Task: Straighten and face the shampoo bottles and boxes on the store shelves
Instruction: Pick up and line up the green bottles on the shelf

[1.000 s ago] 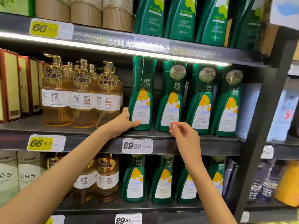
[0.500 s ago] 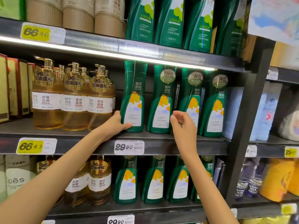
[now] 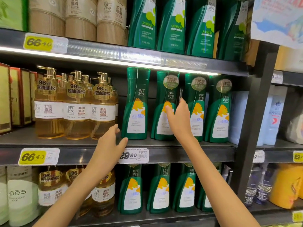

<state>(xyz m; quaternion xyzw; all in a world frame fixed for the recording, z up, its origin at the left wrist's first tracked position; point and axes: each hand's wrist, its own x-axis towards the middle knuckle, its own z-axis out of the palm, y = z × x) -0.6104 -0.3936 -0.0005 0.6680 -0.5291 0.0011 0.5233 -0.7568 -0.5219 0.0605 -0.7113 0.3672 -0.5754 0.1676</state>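
Several green shampoo bottles with yellow flower labels stand upright in a row on the middle shelf [image 3: 188, 145]. My left hand [image 3: 111, 141] hovers with spread fingers just left of the base of the first green bottle [image 3: 136, 104], thumb tip close to its bottom corner. My right hand [image 3: 179, 119] grips the second green bottle [image 3: 161, 126]: the thumb lies across its front label and the fingers reach into the gap beside the third green bottle [image 3: 197, 89]. A fourth green bottle [image 3: 219, 112] stands at the row's right end.
Golden pump bottles [image 3: 77, 110] crowd the shelf to the left, with red-edged boxes [image 3: 9, 97] beyond them. More green bottles fill the upper shelf [image 3: 172, 25] and the lower shelf [image 3: 160, 189]. A black upright post [image 3: 257, 125] bounds the bay; pale blue bottles [image 3: 237, 117] stand beside it.
My left hand has come off the first bottle's base and spread its fingers. My right hand has risen from the shelf edge and closed on the second bottle's right side.
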